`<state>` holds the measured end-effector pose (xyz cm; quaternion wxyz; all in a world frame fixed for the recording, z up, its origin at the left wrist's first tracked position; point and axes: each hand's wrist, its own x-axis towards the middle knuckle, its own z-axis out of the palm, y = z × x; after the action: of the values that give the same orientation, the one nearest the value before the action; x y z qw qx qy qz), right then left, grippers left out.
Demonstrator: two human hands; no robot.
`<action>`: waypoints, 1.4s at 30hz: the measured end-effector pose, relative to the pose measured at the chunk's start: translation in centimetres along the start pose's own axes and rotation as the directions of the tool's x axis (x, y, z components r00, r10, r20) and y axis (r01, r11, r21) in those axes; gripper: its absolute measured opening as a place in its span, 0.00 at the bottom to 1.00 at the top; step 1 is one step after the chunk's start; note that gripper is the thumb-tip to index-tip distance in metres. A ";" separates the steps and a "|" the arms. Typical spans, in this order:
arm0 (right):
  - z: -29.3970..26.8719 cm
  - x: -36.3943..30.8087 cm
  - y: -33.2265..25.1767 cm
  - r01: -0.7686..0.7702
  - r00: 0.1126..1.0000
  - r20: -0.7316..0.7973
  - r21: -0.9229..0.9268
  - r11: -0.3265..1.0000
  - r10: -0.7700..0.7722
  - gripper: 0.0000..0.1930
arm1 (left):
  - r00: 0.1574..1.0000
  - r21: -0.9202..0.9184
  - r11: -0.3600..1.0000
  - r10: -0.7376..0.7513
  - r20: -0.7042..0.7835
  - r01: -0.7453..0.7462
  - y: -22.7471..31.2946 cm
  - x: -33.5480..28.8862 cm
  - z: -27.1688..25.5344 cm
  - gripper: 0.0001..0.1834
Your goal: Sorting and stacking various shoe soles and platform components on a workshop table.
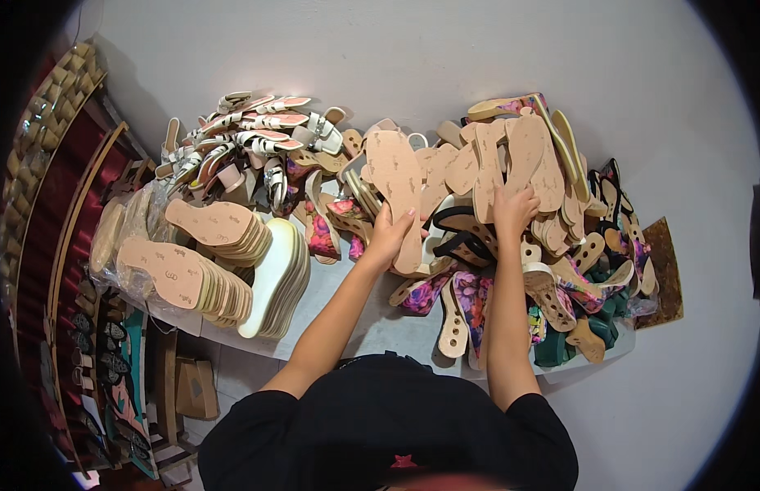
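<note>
My left hand is closed round the edge of a tan shoe insole, its thumb lying across the face. The insole stands nearly upright, toe end away from me. To the right, my right hand grips the lower end of another tan insole, fingers partly hidden behind my knuckles. Around it lies a loose heap of similar insoles. Below and between my hands are flower-patterned wedge soles and black-edged ones.
White strapped sandals are heaped at the back left. Stacked tan insoles and cream soles stand at the table's left. Green wedges lie front right, near a brown board. A shoe rack flanks the left.
</note>
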<state>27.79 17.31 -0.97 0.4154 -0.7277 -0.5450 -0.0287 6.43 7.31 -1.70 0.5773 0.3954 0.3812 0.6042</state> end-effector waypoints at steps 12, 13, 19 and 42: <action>-0.7 -3.1 -1.6 -0.200 0.961 0.276 0.734 0.649 -0.016 0.10 | 0.997 -0.013 0.999 -0.041 0.066 0.042 -0.4 -1.1 -1.3 0.23; -0.9 -5.1 -2.2 -0.241 0.953 0.301 0.837 0.491 -0.045 0.09 | 0.997 -0.013 0.999 -0.043 0.068 0.044 -0.3 -1.0 -1.4 0.23; -2.5 -15.5 -6.5 -0.199 0.906 0.324 0.895 0.399 -0.274 0.13 | 0.998 -0.304 0.952 -0.035 -0.050 0.018 1.0 -2.0 0.2 0.29; -6.5 -21.4 -10.8 0.152 0.885 0.218 0.699 0.698 -0.411 0.22 | 0.996 0.053 0.994 0.095 0.002 -0.095 3.2 -7.7 -3.2 0.21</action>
<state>12.95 -2.62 -1.09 0.5303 -0.4299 -0.6917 0.2356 2.39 -0.48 -0.29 0.5372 0.4280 0.3781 0.6207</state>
